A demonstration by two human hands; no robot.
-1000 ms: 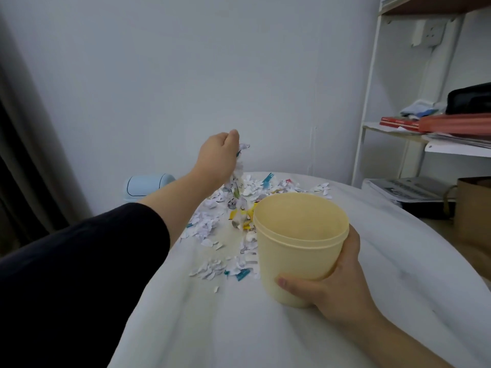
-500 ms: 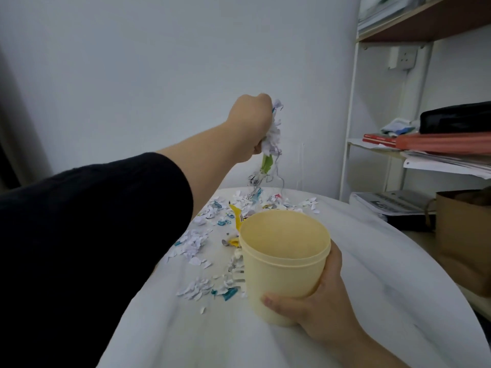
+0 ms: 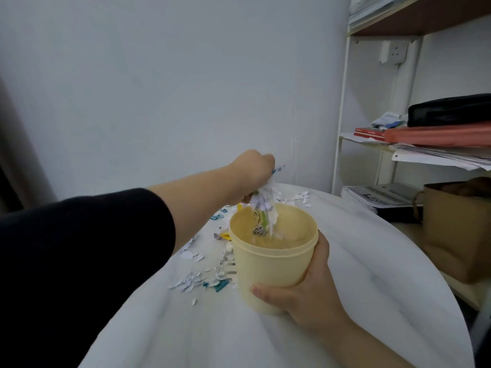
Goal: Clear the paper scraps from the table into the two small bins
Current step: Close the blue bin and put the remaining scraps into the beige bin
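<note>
My right hand [image 3: 303, 293] grips a pale yellow bin [image 3: 273, 264] from the right side and holds it tilted a little above the white table [image 3: 345, 261]. My left hand [image 3: 252, 173] hovers over the bin's far rim, its fingers curled round a bunch of paper scraps [image 3: 264, 200]. Some of that bunch hangs and drops into the bin's mouth. Loose scraps [image 3: 196, 280], white with a few teal and yellow bits, lie scattered on the table left of the bin and behind it. A second bin is nowhere in view.
A white shelf unit [image 3: 342, 128] stands at the right with red books, papers and a black case. A brown paper bag [image 3: 457, 229] sits beside the table's right edge. A plain wall lies behind.
My left hand has come down from high above the table to the bin's rim, and scraps now fall inside. The bin has risen slightly in my right hand.
</note>
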